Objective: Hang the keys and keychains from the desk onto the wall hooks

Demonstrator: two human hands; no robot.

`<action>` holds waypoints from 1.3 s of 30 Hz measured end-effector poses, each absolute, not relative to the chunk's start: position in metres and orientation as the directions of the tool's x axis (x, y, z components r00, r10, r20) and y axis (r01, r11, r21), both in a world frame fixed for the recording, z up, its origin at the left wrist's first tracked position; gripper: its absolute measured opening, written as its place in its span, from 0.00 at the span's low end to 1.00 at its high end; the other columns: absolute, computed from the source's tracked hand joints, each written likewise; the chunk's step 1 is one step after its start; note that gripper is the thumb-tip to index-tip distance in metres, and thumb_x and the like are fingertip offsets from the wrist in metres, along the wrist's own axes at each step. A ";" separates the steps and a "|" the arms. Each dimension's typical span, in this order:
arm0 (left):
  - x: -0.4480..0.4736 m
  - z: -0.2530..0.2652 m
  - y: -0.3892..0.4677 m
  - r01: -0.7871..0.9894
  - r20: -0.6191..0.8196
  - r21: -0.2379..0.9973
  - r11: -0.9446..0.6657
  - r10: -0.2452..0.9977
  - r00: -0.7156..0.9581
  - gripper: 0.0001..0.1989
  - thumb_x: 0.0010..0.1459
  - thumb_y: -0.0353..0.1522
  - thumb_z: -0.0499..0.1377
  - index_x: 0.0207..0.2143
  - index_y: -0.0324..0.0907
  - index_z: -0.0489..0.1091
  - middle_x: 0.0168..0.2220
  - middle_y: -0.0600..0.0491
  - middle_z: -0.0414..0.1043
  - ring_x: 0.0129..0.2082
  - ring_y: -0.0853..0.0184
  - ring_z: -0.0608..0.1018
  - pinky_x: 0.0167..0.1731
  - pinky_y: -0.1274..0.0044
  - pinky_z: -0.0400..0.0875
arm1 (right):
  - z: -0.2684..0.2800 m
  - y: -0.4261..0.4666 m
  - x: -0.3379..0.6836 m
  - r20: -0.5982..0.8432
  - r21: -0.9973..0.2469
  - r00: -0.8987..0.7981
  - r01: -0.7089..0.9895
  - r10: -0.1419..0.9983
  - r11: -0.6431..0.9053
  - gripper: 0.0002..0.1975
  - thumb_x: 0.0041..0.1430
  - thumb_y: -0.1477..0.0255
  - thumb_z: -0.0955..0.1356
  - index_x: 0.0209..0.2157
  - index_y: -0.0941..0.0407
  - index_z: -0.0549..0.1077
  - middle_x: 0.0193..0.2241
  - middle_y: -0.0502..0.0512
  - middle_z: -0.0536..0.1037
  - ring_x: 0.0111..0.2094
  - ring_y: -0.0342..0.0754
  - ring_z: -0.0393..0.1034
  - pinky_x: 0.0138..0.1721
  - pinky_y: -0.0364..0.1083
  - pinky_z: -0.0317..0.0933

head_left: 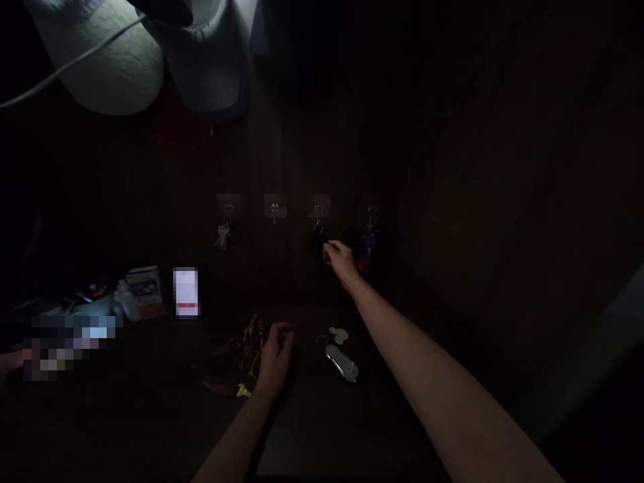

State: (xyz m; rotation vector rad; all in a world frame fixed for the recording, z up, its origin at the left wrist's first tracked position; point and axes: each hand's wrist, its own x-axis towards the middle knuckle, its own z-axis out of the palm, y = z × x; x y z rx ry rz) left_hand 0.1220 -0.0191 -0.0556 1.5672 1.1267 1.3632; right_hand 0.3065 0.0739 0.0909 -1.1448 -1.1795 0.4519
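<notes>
My right hand (341,260) is raised to the dark wall, its fingertips pinched on a dark bunch of keys hanging by a key ring (318,229) from a hook (318,208). The exact shape of this bunch is lost in the dark. My left hand (276,357) rests low on the dark tabletop, fingers loosely curled and thumb apart, with nothing visible in it. Just left of it lies a pile of keys (245,345) with yellowish cords and a brass key (243,390). To its right lie a silver key fob (342,364) and a pale rounded tag (339,335).
Silver keys (223,235) hang on the left hook, and keys with a blue head (369,241) on the right one. A small box (145,293) and a lit blurred rectangle (186,292) stand behind. Caps (206,74) hang above. Another person's hand (13,362) shows at left.
</notes>
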 end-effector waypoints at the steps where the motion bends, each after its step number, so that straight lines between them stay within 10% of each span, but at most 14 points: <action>1: 0.122 -0.055 -0.020 0.147 0.327 0.933 -0.328 0.944 0.035 0.13 0.54 0.40 0.52 0.39 0.42 0.63 0.26 0.56 0.70 0.27 0.68 0.74 0.27 0.77 0.66 | 0.086 0.071 0.307 0.474 -0.879 0.367 0.255 0.801 0.403 0.13 0.47 0.63 0.64 0.32 0.56 0.73 0.26 0.50 0.75 0.28 0.44 0.68 0.26 0.41 0.59; 19: 0.123 -0.051 -0.024 0.186 0.327 0.924 -0.333 0.943 0.061 0.12 0.54 0.39 0.52 0.38 0.43 0.63 0.27 0.57 0.70 0.28 0.69 0.73 0.28 0.78 0.65 | -0.024 -0.022 0.322 0.325 -0.883 0.074 0.382 0.943 0.274 0.08 0.50 0.69 0.65 0.31 0.53 0.77 0.29 0.50 0.78 0.31 0.48 0.71 0.34 0.47 0.62; 39: 0.124 -0.057 -0.021 0.282 0.364 0.878 -0.386 0.922 0.130 0.10 0.56 0.36 0.51 0.39 0.43 0.64 0.31 0.55 0.71 0.31 0.68 0.74 0.33 0.76 0.67 | -0.052 -0.059 0.302 0.329 -0.486 -0.077 0.841 0.941 0.238 0.20 0.48 0.75 0.67 0.46 0.51 0.69 0.48 0.54 0.72 0.49 0.52 0.63 0.49 0.52 0.55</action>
